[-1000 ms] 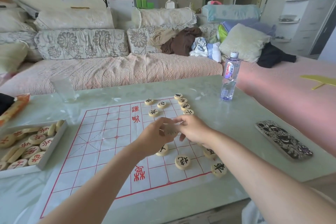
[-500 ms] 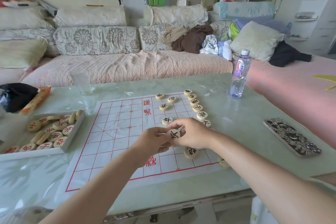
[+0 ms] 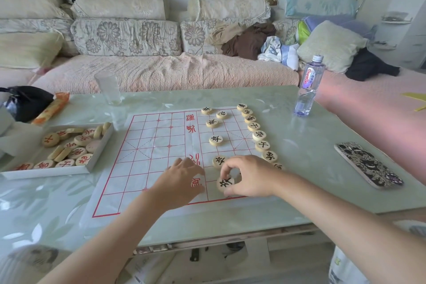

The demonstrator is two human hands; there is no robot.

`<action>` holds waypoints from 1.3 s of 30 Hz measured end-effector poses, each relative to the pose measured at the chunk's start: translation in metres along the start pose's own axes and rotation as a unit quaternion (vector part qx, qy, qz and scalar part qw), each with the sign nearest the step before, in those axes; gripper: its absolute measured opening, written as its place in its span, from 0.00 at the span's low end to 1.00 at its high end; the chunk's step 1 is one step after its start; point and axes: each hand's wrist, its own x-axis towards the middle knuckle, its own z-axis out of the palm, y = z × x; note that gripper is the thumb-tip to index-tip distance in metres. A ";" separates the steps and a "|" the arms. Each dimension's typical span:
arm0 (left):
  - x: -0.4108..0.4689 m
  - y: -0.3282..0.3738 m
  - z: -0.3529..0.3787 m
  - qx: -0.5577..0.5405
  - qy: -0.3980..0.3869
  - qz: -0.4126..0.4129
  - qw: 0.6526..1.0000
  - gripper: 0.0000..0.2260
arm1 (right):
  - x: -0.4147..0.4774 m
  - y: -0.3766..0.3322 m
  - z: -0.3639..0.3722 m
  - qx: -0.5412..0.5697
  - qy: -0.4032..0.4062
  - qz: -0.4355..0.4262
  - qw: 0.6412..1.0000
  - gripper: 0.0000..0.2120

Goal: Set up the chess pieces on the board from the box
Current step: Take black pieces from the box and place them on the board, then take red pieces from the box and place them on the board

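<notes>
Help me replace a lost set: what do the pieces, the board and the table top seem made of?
Pieces: probably pale wood, smooth discs with black or red characters, painted or carved.
Board: a thin white sheet, paper or plastic film, printed with red lines and lying limp.
Table top: likely glass, glossy, with reflections and a faint leaf pattern.

A black-marked piece [image 3: 225, 184] is pinched by the right hand [image 3: 250, 178] over the near right part of the paper board [image 3: 149, 161]. The left hand [image 3: 182, 180] is held just beside it, fingers loosely curled, nothing gripped. Red-marked pieces [image 3: 50, 139] are seen in the box [image 3: 50, 172] at the left, and a row of black pieces [image 3: 259, 135] is lined along the board's right edge.
</notes>
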 end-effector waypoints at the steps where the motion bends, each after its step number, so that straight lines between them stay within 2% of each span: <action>1: -0.001 0.000 0.001 0.001 0.003 0.002 1.000 0.17 | -0.001 0.001 0.002 -0.006 0.000 -0.003 1.000 0.14; 5: -0.003 -0.001 0.004 0.010 0.017 0.015 1.000 0.18 | -0.006 0.004 0.009 -0.037 -0.027 -0.027 0.999 0.11; 12: -0.003 -0.007 0.001 -0.002 0.015 0.027 1.000 0.19 | 0.004 -0.012 0.004 -0.010 0.011 -0.034 0.999 0.06; 17: 0.000 -0.029 -0.026 -0.048 0.061 0.002 0.997 0.17 | 0.032 -0.042 0.008 0.021 0.019 -0.052 0.998 0.03; 22: -0.003 -0.072 -0.061 -0.048 0.088 -0.055 0.993 0.14 | 0.082 -0.085 0.015 0.065 0.005 -0.068 0.996 0.06; 27: -0.013 -0.144 -0.097 -0.029 0.124 -0.131 0.983 0.12 | 0.153 -0.142 0.023 0.074 0.007 -0.095 0.993 0.07; 34: -0.060 -0.256 -0.142 -0.031 0.178 -0.290 0.940 0.10 | 0.250 -0.223 0.053 0.058 -0.006 -0.137 0.989 0.05; 37: -0.083 -0.290 -0.147 -0.030 0.191 -0.337 0.921 0.08 | 0.283 -0.248 0.068 0.041 -0.020 -0.144 0.988 0.07; 39: -0.093 -0.305 -0.142 -0.031 0.184 -0.346 0.920 0.11 | 0.303 -0.262 0.077 0.011 -0.032 -0.144 0.989 0.10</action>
